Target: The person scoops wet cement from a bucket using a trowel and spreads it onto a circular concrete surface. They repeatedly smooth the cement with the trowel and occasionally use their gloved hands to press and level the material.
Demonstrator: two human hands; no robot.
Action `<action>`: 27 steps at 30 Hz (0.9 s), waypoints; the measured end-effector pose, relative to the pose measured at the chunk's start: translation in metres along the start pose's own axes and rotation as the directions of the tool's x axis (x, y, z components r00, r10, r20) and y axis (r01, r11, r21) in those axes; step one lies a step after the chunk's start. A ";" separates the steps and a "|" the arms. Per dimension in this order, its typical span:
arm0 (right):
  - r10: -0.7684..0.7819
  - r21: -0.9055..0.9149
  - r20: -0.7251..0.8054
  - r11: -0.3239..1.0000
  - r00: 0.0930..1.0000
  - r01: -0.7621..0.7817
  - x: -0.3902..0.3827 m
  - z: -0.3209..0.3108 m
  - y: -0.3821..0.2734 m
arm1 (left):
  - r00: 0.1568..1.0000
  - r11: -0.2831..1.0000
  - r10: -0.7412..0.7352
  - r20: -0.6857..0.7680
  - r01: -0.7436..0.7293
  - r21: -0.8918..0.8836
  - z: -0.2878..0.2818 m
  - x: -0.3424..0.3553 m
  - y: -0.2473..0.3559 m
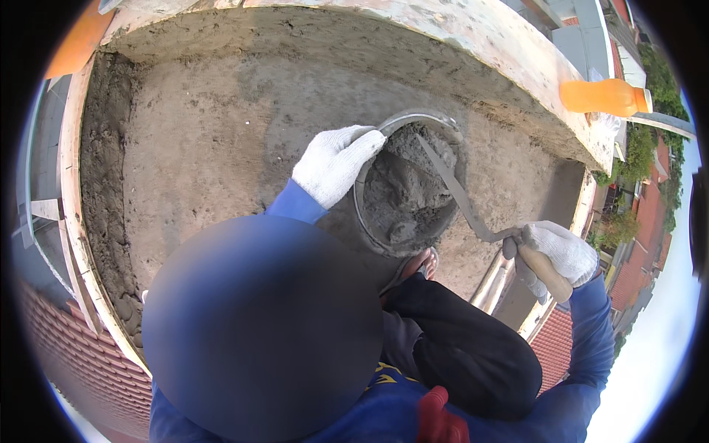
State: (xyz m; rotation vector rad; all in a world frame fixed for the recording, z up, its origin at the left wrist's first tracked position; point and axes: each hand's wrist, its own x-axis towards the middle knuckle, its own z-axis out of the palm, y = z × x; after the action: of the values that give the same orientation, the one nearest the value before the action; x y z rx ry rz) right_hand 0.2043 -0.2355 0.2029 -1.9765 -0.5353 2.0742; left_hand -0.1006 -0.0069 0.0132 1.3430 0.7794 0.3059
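Observation:
A round bucket [357,203] of wet grey mortar [399,177] stands on the cement floor in front of me. My left hand [336,162], in a white knitted glove, grips its rim on the left side, thumb toward the mortar. To the right of the bucket, my gloved right hand [557,255] is closed around the wooden handle [544,269] of a trowel. The trowel's grey blade [450,177] reaches over the right rim, and its tip is at the mortar near the far side. Whether the tip is sunk in, I cannot tell.
Low walls with pale boards [517,40] along their tops enclose the cement floor [199,133]. An orange bottle [602,97] lies on the far right ledge. My foot [422,264] is close to the bucket's near side. Red tiled roofs [88,340] show beyond the edge.

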 end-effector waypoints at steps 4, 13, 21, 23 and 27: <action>0.003 -0.213 -0.104 0.977 0.995 -0.025 0.045 0.024 -0.013 | 1.000 1.000 0.029 -0.007 -0.029 -0.009 0.006 0.001 0.003; -0.551 -0.940 -0.318 0.079 0.771 -0.332 0.013 0.043 -0.043 | 0.993 0.994 0.106 -0.058 -0.106 0.002 0.010 0.004 -0.010; -0.299 -0.950 -0.276 -0.059 0.914 -0.306 0.065 0.040 -0.029 | 0.982 0.973 0.074 -0.173 -0.109 -0.203 0.049 0.010 -0.016; -0.115 -0.968 -0.248 0.068 0.962 -0.241 0.077 0.051 -0.028 | 0.964 0.981 0.087 -0.251 -0.127 -0.147 0.049 0.013 -0.024; 0.059 -0.929 -0.128 0.343 0.990 -0.141 0.079 0.077 -0.040 | 0.932 0.971 -0.009 -0.363 -0.079 -0.226 0.045 0.014 -0.031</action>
State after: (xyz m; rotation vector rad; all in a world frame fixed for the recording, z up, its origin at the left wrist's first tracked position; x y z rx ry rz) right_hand 0.1187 -0.1757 0.1493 -2.6319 -2.0445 1.8451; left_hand -0.0675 -0.0395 -0.0192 1.0864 0.9919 0.6700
